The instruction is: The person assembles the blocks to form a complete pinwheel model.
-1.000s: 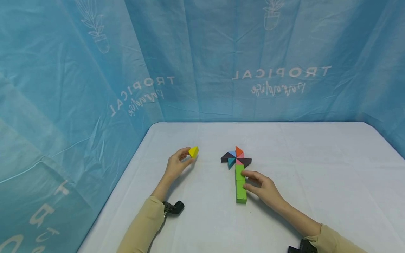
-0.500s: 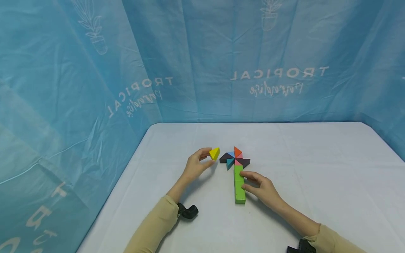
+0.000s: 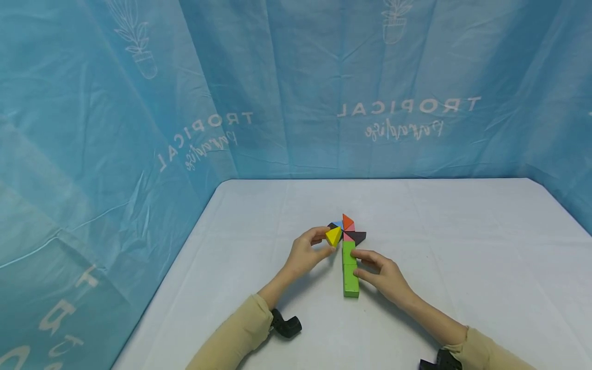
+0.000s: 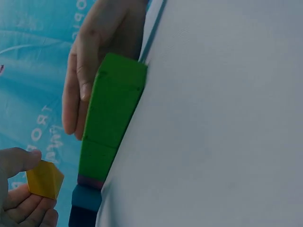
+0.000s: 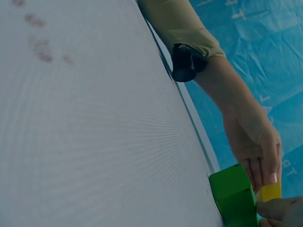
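Observation:
In the head view my left hand [image 3: 306, 255] pinches a yellow triangular block [image 3: 333, 236] between thumb and fingers, above the left part of a pinwheel of small blocks. The left wrist view also shows this yellow block [image 4: 45, 179] held at the fingertips. Two green blocks [image 3: 350, 281] lie end to end below the pinwheel. My right hand [image 3: 390, 277] rests beside them, its thumb and fingertips touching their right side. An orange triangle [image 3: 348, 222], a black piece [image 3: 356, 237] and a light blue piece [image 3: 338, 224] show in the pinwheel; the teal piece is hidden behind the yellow block.
A white-covered table [image 3: 444, 288] lies under everything. Blue printed curtains [image 3: 296, 103] hang at its back and sides. A black wrist camera [image 3: 287, 325] is strapped to the left wrist, and another black camera [image 3: 441, 361] to the right.
My left hand has carried the yellow triangular block rightward across the table to the pinwheel, now covering part of its left side. My right hand has stayed beside the green blocks.

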{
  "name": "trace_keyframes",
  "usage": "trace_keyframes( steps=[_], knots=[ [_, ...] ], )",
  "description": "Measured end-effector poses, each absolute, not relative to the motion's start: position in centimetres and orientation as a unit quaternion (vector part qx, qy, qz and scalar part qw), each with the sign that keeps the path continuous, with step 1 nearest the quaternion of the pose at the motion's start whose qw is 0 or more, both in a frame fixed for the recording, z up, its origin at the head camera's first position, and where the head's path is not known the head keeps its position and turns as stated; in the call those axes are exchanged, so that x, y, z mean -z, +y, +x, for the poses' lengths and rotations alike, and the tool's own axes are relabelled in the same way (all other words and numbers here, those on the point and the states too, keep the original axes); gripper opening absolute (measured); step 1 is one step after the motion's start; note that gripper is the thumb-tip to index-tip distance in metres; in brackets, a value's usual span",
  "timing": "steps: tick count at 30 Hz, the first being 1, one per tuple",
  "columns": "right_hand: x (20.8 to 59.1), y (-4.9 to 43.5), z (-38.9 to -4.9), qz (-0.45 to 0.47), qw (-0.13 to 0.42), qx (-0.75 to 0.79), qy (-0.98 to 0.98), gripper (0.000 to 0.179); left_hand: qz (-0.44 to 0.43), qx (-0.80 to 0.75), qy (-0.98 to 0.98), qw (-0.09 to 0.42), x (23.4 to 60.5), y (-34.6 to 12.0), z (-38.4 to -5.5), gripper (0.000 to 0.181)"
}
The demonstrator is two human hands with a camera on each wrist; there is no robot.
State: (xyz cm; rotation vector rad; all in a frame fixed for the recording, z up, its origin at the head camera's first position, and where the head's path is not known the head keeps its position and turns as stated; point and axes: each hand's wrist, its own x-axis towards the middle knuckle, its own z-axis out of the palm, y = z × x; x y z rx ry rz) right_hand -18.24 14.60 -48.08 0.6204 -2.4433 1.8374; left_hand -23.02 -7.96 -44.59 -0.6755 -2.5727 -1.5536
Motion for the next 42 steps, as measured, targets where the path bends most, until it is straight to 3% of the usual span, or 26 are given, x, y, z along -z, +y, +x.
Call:
trace_keyframes(
  steps=[26,33,42],
  knots=[
    [48.1,14.8,-18.3,0.200,0.015,-0.586,-0.785,0.044,-0.208,0.465,-0.860,0.034,47.1,-7.1,-21.3,0.049],
    [48.3,14.7,-18.4,0.206,0.021,-0.587,-0.783,0.044,-0.216,0.446,-0.865,0.074,46.9,-7.8,-21.4,0.053],
    [48.1,14.5,-18.2,0.205,0.021,-0.587,-0.783,0.042,-0.223,0.469,-0.850,0.085,46.9,-8.2,-21.5,0.038]
  ],
)
